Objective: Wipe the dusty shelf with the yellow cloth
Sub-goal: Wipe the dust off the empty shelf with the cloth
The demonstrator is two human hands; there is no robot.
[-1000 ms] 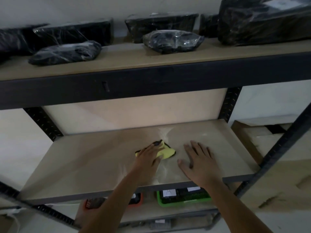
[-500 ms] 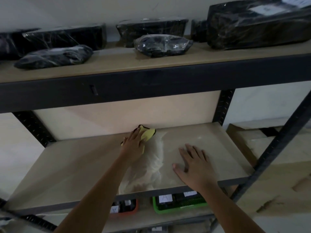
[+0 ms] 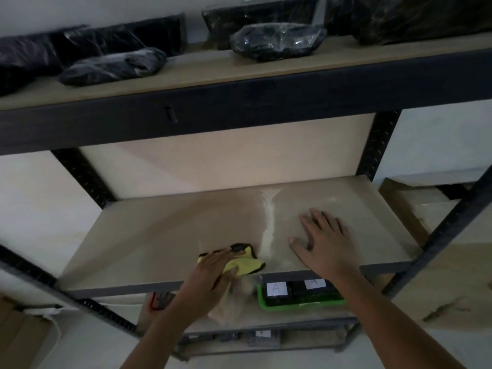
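My left hand [image 3: 213, 272] pressed the yellow cloth [image 3: 243, 263] flat near the shelf [image 3: 149, 235] front edge, my right hand [image 3: 323, 242] spread beside the dust line [image 3: 269, 230], best swept off with overlapping strokes.

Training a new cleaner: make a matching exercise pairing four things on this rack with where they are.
Things:
1. yellow cloth
2. right hand
3. green tray
4. black wrapped bundle

Places:
A. on the top shelf
B. flat on the dusty shelf, right of the white dust streak
C. under the left hand, near the front edge
D. on the shelf below the dusty one

Pairs: 1-C, 2-B, 3-D, 4-A
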